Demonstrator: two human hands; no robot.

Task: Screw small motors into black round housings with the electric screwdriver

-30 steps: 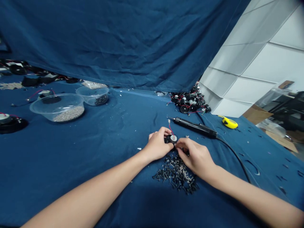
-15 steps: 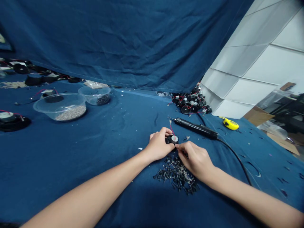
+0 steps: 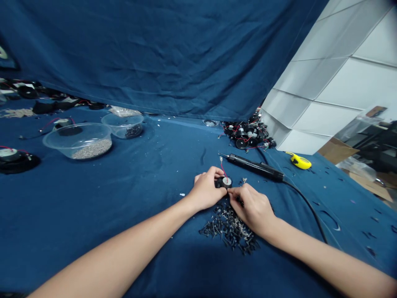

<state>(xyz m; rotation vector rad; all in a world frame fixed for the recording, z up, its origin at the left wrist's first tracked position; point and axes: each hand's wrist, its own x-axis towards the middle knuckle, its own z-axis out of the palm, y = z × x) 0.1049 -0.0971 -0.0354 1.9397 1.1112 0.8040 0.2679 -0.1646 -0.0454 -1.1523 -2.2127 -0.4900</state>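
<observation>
My left hand [image 3: 207, 187] is closed round a small black motor [image 3: 227, 181] with a pale round top and a red wire rising from it. The fingers of my right hand [image 3: 252, 205] are pinched together at the motor's near edge; whatever is between the fingertips is too small to make out. Just below both hands lies a loose heap of black and silver screws [image 3: 231, 231], partly covered by my right hand. Beyond the hands rests a black electric screwdriver [image 3: 256, 166], its bit pointing left and its cable running off to the right.
At the back right is a pile of black motors with red wires [image 3: 248, 134]. A yellow tape measure [image 3: 300, 161] lies right of the screwdriver. Two clear bowls stand at left, the nearer bowl [image 3: 56, 142] holding small grey parts. A blue curtain [image 3: 161, 58] hangs behind.
Both hands stay at the motor in nearly the same pose. The whole view has shifted very slightly; nothing has been let go or newly picked up that I can see.
</observation>
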